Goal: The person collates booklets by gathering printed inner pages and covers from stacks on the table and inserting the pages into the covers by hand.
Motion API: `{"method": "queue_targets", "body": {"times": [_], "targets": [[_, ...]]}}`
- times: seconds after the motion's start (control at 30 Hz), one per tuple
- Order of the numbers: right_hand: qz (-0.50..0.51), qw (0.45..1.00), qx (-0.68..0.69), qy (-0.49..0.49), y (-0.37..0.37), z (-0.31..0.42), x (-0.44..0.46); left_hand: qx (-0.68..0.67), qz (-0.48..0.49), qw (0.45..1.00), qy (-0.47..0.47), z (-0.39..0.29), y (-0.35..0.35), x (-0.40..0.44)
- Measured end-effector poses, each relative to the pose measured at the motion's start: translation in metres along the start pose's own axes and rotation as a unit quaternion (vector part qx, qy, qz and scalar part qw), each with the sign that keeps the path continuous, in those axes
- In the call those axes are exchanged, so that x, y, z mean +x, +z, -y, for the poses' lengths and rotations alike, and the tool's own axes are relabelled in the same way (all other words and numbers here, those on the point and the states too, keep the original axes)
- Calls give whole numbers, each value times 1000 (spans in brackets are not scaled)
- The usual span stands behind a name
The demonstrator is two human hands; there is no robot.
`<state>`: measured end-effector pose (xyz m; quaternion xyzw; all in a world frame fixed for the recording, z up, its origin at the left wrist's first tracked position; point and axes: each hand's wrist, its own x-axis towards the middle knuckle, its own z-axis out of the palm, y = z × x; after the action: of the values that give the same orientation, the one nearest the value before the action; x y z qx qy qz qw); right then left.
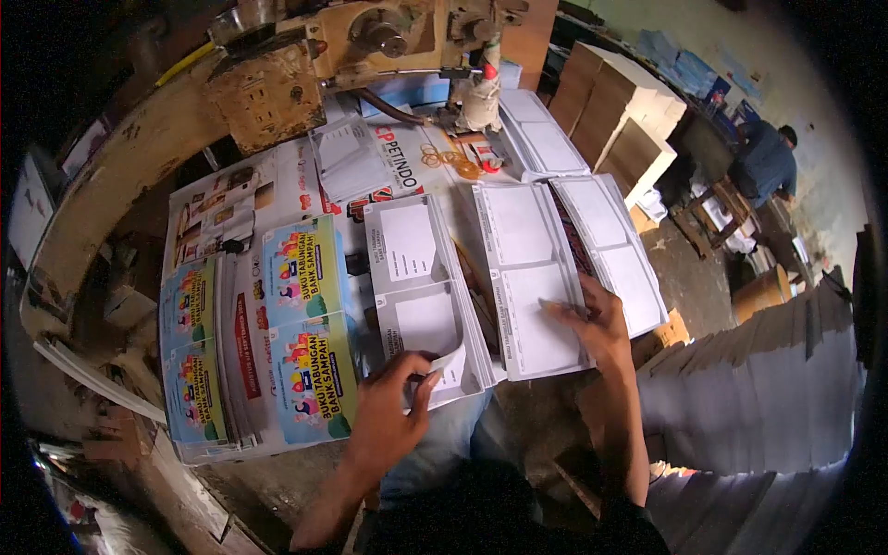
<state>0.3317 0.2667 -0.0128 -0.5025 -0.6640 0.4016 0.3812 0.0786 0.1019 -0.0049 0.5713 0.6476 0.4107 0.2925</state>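
My left hand [392, 403] is clamped on one thing: the near corner of a white printed sheet [418, 319], pinched between thumb and fingers so that the paper curls up. That sheet lies on top of the left stack [474, 324], right in front of me on the tabletop [277, 166]. My right hand [603, 328] is well apart from the left, its thumb and fingers spread, the thumb over the face of the middle stack [527, 227] and the fingers by its right edge. Just beside that lies the right stack [615, 245], set at a slant, and a far stack [546, 139] sits beyond them both.

To my left are two piles of colourful covers [310, 305], blue, yellow and green, reading "BUKU TABUNGAN BANK SAMPAH". Farther back I see a small pile of pale sheets [344, 162] and a loose heap of rubber bands [451, 163] — amber, tangled — near the foot of a worn machine [370, 46].

Off to my right stand brown-sided blocks [610, 106], and nearer me a tall mass of grey-white paper [754, 379]. In the background a person in a dark shirt [763, 162] bends over, hands too small to make out.
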Motion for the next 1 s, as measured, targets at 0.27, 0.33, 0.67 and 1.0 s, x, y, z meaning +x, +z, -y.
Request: {"method": "queue_targets", "body": {"times": [0.27, 0.33, 0.67, 1.0], "targets": [[-79, 988, 112, 66, 14, 28, -8, -172, -128, 974, -67, 8, 5, -14], [-37, 989, 140, 1, 16, 18, -11, -153, -149, 977, -9, 4, 5, -12], [96, 985, 133, -45, 101, -3, -35, -55, -95, 986, 125, 7, -17, -5], [53, 984, 115, 123, 104, 34, -36, 100, 31, 992, 71, 47, -105, -40]]}}
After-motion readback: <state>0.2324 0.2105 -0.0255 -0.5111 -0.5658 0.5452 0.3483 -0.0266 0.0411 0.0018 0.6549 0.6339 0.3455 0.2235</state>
